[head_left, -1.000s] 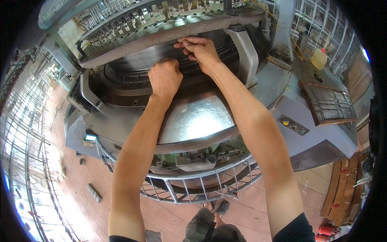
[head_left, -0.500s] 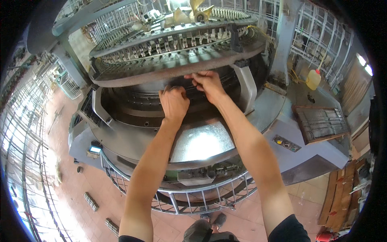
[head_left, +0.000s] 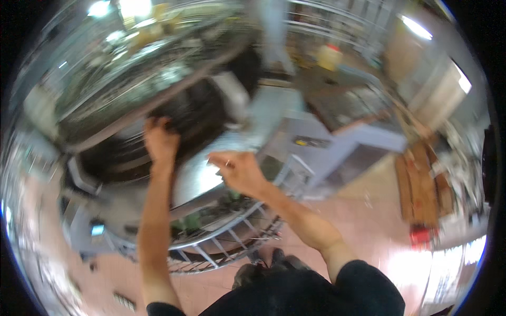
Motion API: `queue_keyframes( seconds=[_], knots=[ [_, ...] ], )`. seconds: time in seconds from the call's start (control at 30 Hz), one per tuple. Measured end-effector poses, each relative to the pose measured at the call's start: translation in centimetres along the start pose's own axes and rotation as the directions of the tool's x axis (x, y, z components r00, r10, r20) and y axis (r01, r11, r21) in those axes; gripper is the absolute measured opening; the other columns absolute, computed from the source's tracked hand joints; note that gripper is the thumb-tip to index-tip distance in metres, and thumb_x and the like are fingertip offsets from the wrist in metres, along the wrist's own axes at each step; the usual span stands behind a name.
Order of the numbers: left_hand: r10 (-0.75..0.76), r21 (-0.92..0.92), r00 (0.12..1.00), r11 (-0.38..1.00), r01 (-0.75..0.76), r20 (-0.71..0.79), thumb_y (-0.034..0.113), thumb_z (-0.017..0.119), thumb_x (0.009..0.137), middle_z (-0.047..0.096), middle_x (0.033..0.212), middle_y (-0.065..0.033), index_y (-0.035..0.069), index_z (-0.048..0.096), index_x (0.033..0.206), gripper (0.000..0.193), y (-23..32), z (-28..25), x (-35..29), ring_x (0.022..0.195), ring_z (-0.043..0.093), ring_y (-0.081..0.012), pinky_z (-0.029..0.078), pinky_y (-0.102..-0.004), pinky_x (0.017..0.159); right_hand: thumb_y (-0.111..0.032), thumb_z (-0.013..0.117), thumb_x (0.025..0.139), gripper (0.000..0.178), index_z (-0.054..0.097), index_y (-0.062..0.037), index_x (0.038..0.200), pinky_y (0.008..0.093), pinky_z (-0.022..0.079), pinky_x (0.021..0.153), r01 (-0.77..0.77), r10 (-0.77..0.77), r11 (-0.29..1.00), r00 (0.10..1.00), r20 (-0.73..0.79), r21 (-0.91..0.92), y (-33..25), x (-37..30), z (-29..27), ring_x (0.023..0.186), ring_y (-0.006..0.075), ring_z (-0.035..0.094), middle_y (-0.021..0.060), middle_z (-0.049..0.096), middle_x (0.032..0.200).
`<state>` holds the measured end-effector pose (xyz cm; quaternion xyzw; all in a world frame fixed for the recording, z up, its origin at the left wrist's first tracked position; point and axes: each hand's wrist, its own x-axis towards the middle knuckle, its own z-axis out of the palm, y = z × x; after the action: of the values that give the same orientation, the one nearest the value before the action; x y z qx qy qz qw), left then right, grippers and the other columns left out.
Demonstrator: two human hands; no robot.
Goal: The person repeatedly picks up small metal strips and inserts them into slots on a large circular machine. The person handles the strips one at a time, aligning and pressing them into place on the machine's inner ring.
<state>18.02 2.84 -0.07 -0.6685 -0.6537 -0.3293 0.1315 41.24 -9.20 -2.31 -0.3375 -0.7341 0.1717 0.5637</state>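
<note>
A large circular knitting machine (head_left: pixel 132 122), smeared by motion, fills the left half of the view. My left hand (head_left: pixel 161 141) reaches into the dark gap under its upper ring, fingers curled near the dark cylinder (head_left: pixel 197 113); whatever they grip is hidden. Over the edge of the shiny metal table plate (head_left: pixel 192 181) hovers my right hand (head_left: pixel 238 171), drawn away from the cylinder. Its fingers are bent together, with a tiny glint beside them; I cannot make out what they hold.
A curved metal rail (head_left: pixel 211 259) runs round the machine's front, close to my legs. On the right are a framed dark panel (head_left: pixel 350 108), a yellowish bottle with a red cap (head_left: pixel 329 57), a button panel (head_left: pixel 312 142), brown wooden boards (head_left: pixel 421 176) and a red object (head_left: pixel 421 238).
My view has swung right, so the machine sits further left and tilted. The right hand has pulled back from the cylinder toward me; the left hand stays in the gap.
</note>
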Motion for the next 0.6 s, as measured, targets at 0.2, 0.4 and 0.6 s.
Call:
queue_keyframes(
  seconds=[0.2, 0.4, 0.6],
  knots=[
    [0.201, -0.529, 0.975, 0.821, -0.218, -0.089, -0.005, 0.068, 0.087, 0.072, 0.116, -0.0183, -0.002, 0.072, 0.108, 0.022, 11.7, -4.4, -2.3, 0.105, 0.069, -0.0377, 0.054, -0.0418, 0.094, -0.01, 0.077, 0.09, 0.015, 0.077, -0.0013, 0.102, 0.0309, 0.055, 0.063, -0.408, 0.397, 0.898, 0.913, -0.096, -0.166, -0.3, -10.1, -19.4, 0.069, 0.0176, 0.069, 0.0099, 0.077, 0.088],
    [0.578, -0.751, 0.813, 0.502, -0.428, -0.078, -0.006, 0.068, 0.087, 0.07, 0.126, -0.019, -0.002, 0.07, 0.117, 0.031, 26.8, -0.8, -4.7, 0.114, 0.068, -0.0376, 0.056, -0.0402, 0.092, -0.014, 0.071, 0.096, 0.015, 0.076, -0.0005, 0.098, 0.0216, 0.045, 0.055, -0.733, 0.712, 0.677, 0.627, -0.316, 0.073, 0.7, -8.6, -33.5, 0.061, 0.0056, 0.057, 0.0046, 0.075, 0.082],
    [0.645, -0.73, 0.752, 0.58, -0.362, 0.139, 0.004, 0.065, 0.096, 0.066, 0.138, -0.0153, 0.001, 0.067, 0.129, 0.034, 35.2, 7.8, -1.3, 0.126, 0.063, -0.0375, 0.052, -0.0431, 0.102, -0.013, 0.072, 0.089, 0.02, 0.077, 0.002, 0.101, 0.0352, 0.056, 0.073, -0.64, 0.648, 0.707, 0.757, -0.085, -0.301, 4.4, -1.3, -38.2, 0.078, 0.0228, 0.073, 0.0139, 0.078, 0.089]
  ],
)
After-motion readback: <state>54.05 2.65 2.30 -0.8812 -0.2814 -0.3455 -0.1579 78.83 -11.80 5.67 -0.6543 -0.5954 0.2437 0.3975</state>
